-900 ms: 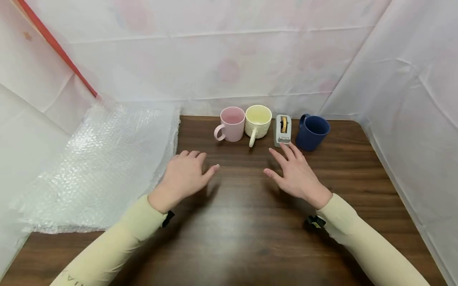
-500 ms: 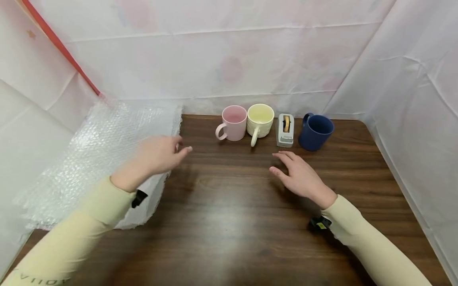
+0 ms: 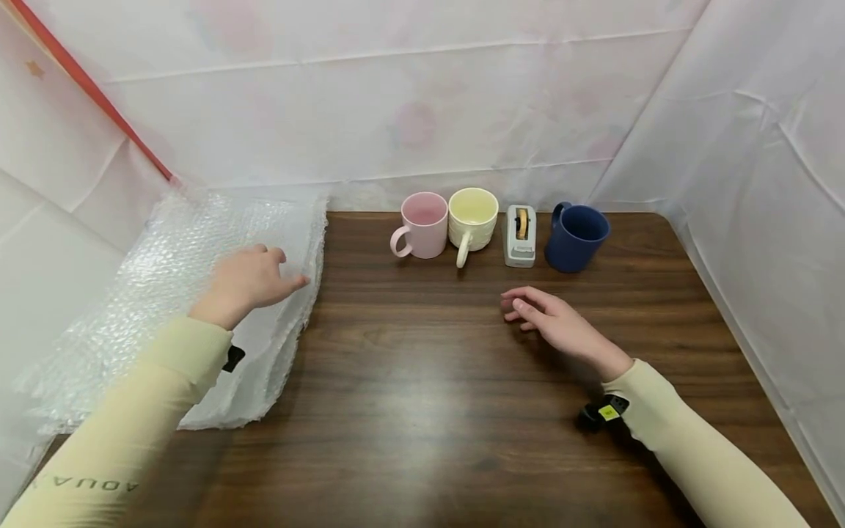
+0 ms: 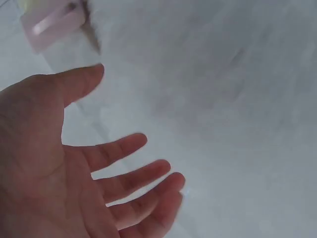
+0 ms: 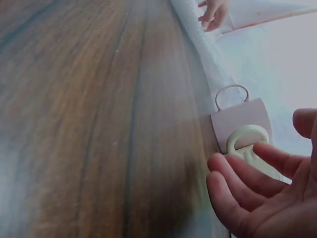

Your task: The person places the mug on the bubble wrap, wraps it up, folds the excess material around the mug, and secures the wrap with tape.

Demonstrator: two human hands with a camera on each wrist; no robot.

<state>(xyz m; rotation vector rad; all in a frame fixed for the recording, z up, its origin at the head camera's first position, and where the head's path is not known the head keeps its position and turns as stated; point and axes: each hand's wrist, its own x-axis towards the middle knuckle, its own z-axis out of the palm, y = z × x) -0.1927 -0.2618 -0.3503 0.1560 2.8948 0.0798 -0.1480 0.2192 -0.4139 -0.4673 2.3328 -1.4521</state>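
Note:
My left hand [image 3: 247, 282] is over the stack of bubble wrap [image 3: 271, 352] at the left, thumb apart from the fingers; the left wrist view shows nothing in its palm. My right hand [image 3: 554, 319] hovers above the table in front of the tape dispenser [image 3: 520, 249], its fingers loosely bent and holding nothing. Along the back edge stand a pink mug [image 3: 425, 231], a pale yellow mug [image 3: 472, 224] with its handle toward me, the grey tape dispenser and a navy blue mug [image 3: 573, 242].
A dark wooden table [image 3: 409, 440] carries everything. White cloth walls [image 3: 370, 110] rise behind it and on both sides. A red strip [image 3: 99, 95] runs down the cloth at the back left corner.
My left hand has moved left from the table onto the bubble wrap. My right hand has drawn back a little from the tape dispenser, its fingers bending more.

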